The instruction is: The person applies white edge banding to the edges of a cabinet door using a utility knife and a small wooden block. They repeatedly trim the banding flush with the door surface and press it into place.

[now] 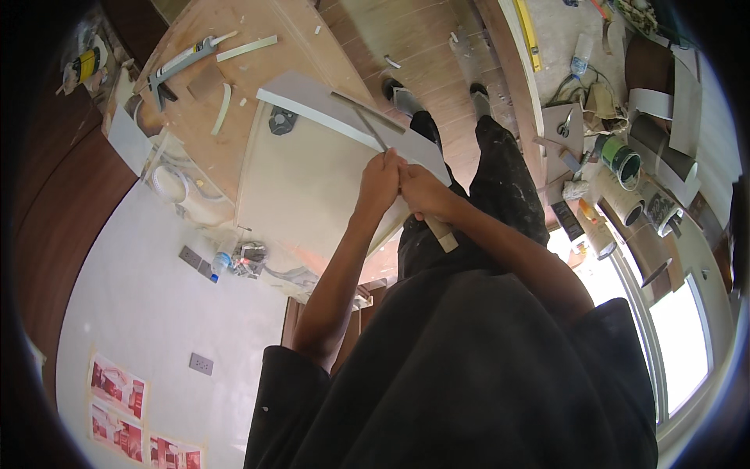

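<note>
- Two hands, meeting at the near edge of one grey laminate sheet [406, 141].
- Left hand [380, 181]: grip closed, fingers curled onto the sheet edge and the near end of a thin metal square [367, 117] lying on it.
- Right hand [422, 195]: grip closed around one tool with a pale wooden handle [442, 233]; the handle juts out below the fist, and the working end is hidden between the hands.
- Sheet: lies flat on a pale panel [305, 187], stretching up and left, away from both grips.
- One caulking gun [183, 62], well apart on the plywood counter [234, 47] at upper left.
- Two pale offcut strips beside it.
- One open green paint tin [621, 160], at right amid floor clutter.
- Two shoes of the person, on the wooden floor [414, 47] beyond the sheet.
</note>
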A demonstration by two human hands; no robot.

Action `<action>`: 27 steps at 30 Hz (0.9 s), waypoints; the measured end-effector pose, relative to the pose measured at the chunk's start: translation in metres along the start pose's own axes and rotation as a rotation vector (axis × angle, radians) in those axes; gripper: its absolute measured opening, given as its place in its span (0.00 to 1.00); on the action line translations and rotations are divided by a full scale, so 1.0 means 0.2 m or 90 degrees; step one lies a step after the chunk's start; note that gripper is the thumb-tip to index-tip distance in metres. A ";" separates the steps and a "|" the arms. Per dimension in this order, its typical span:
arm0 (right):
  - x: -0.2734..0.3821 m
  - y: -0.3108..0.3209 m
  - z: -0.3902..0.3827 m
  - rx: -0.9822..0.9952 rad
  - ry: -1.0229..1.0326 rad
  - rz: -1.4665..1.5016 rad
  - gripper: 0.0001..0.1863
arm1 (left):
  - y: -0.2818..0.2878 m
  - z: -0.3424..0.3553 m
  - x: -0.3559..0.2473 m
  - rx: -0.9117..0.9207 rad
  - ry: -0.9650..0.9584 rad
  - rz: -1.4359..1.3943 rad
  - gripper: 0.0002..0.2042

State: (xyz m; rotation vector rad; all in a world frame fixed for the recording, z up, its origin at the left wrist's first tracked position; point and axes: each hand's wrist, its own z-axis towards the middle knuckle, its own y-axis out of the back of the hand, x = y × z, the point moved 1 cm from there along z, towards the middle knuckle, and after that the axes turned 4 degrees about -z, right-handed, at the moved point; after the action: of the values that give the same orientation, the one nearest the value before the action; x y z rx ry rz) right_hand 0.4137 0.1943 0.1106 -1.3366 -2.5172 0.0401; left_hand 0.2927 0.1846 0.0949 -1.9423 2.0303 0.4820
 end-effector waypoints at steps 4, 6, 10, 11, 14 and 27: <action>0.00 -0.05 -0.01 0.013 0.019 0.009 0.29 | 0.04 -0.02 0.03 0.026 0.013 -0.004 0.22; 0.05 -0.04 -0.04 0.027 -0.004 -0.018 0.29 | 0.04 -0.01 0.07 0.010 -0.051 0.029 0.22; 0.11 -0.03 -0.09 0.030 0.022 -0.047 0.29 | 0.05 0.00 0.08 0.044 0.041 -0.006 0.20; 0.11 -0.04 -0.09 0.028 0.009 -0.063 0.29 | 0.06 0.00 0.07 0.057 0.056 -0.013 0.19; 0.10 -0.03 -0.06 0.000 -0.015 -0.087 0.29 | 0.07 0.05 0.07 0.108 0.071 0.006 0.19; 0.00 -0.03 0.02 0.027 0.048 -0.071 0.24 | 0.05 0.16 0.18 0.111 0.063 0.121 0.18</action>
State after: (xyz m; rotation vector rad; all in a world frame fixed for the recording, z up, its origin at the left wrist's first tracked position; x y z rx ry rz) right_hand 0.4076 0.1915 0.1072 -1.1579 -2.5092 0.0186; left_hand 0.2802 0.1664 0.0510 -1.7118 2.2494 0.2440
